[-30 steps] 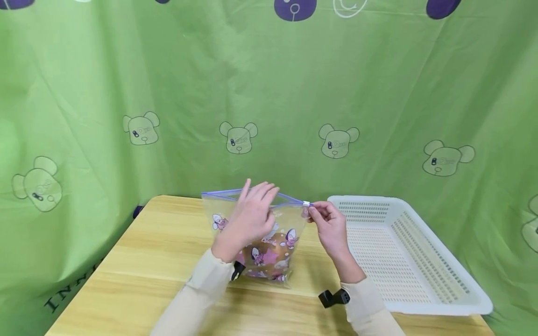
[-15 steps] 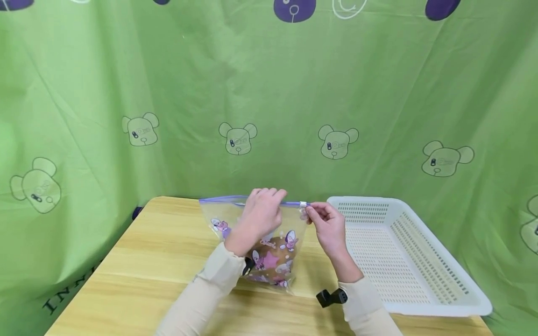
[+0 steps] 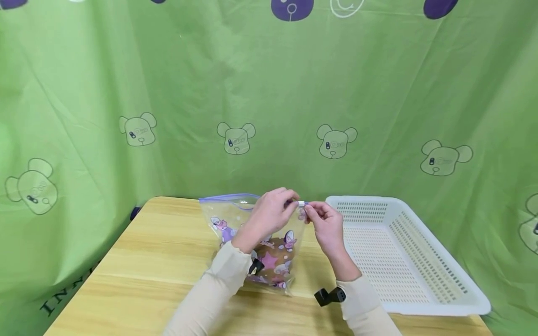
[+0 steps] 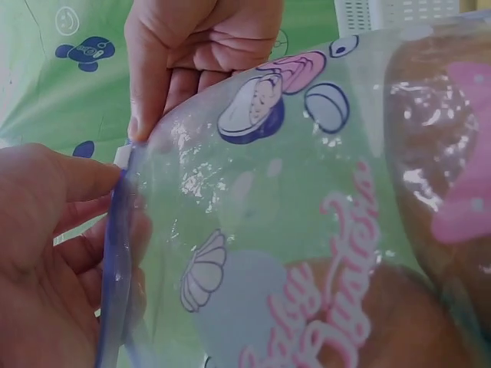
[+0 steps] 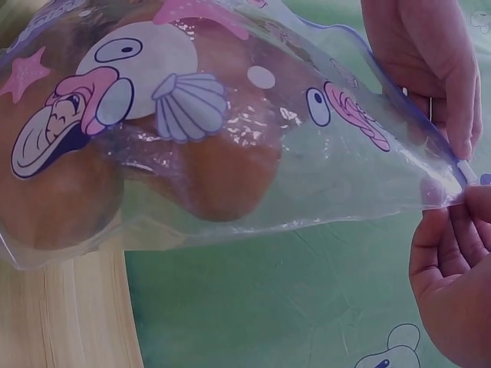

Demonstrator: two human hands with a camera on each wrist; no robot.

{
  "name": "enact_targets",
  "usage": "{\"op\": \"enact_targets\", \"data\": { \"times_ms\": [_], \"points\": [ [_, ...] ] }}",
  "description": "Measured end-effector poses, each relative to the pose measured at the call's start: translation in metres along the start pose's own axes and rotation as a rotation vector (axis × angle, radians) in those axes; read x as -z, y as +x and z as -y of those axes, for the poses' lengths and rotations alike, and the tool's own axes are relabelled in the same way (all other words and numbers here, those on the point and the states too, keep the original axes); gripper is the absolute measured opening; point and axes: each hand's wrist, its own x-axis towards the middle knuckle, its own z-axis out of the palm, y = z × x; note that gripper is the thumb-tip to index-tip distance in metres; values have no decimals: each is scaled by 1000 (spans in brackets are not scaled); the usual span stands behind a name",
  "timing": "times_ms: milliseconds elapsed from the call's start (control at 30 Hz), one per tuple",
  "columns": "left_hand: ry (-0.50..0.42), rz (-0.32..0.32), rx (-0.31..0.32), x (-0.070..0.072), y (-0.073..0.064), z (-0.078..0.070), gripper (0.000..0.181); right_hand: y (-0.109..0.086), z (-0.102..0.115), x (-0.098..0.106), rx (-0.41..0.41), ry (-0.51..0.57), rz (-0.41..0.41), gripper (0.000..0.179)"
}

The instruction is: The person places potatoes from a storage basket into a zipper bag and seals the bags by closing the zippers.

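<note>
A clear slider zip bag (image 3: 269,259) with a purple-blue zip and cartoon oyster prints stands on the table. Several rounded brown things (image 5: 222,172) lie inside; their kind is unclear through the print. With thumb and fingers my left hand (image 3: 273,212) pinches the zip at the white slider (image 4: 123,156), near the bag's right end. My right hand (image 3: 329,226) pinches the bag's top right corner just past the slider. Left of my left hand, the bag's mouth gapes a little. In the right wrist view both hands meet at the slider (image 5: 466,170).
A white perforated plastic basket (image 3: 437,310) stands to the right of my right hand. The wooden table (image 3: 159,261) ends at a green curtain (image 3: 286,88) printed with bear heads. A small black camera (image 3: 329,297) sits on my right wrist.
My left hand has moved right along the zip, from over the middle of the bag's mouth to the slider, its fingers now pinching. The right hand has kept hold of the corner.
</note>
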Motion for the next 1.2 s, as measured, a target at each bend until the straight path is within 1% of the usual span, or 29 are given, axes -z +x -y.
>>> {"op": "enact_targets", "data": {
  "times_ms": [100, 200, 300, 533, 633, 800, 1000, 1200],
  "points": [
    [-13, 3, -10, -1, 0, 0, 16, 0, 0, 0, 0, 17, 14, 13],
    [-18, -16, -28, -2, 0, 1, 17, 0, 0, 0, 6, 19, 35, 12],
    [-3, -41, -47, -4, 0, 2, 17, -1, 1, -1, 14, 4, 64, 12],
    [167, -22, -101, -7, 1, 2, 16, -2, -2, -2, 61, -29, 116, 9],
    [202, -35, -118, -9, 0, 1, 15, -3, -4, -2, 86, -23, 125, 10],
    [199, -54, -113, -9, -1, 2, 13, -4, -3, -3, 89, -15, 118, 12],
    [154, -81, -91, -6, -2, 5, 12, -2, -3, -5, 63, -29, 88, 12],
    [133, -68, -94, -4, -1, 5, 13, 0, -1, -4, 54, -10, 71, 12]
  ]
}}
